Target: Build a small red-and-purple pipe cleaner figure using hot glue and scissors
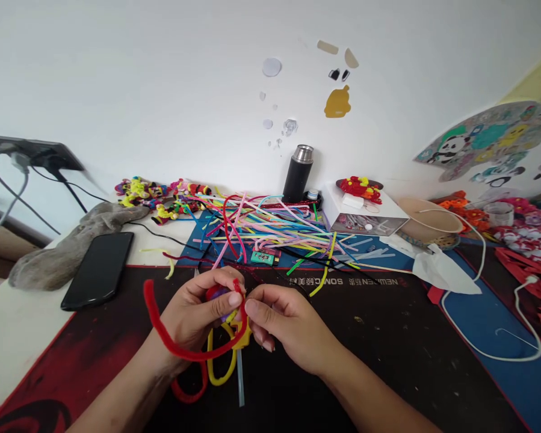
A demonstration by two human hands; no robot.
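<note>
My left hand (198, 310) is closed around a small purple and red piece and pinches a red pipe cleaner (171, 340) that loops out to the left and curves back under my wrists. My right hand (281, 325) meets it at the fingertips, thumb and forefinger pinched on the same red pipe cleaner near its upper end. Below both hands lie scissors with yellow handles (222, 361) on the dark desk mat (387, 349). A second red loop (191, 391) shows under my left wrist.
A heap of coloured pipe cleaners (270, 225) lies behind my hands. A black phone (99, 269) and grey cloth (58, 255) sit left, a black flask (298, 173) at the wall, a white box (364, 213), tissue (439, 267) and white cable (523, 328) right.
</note>
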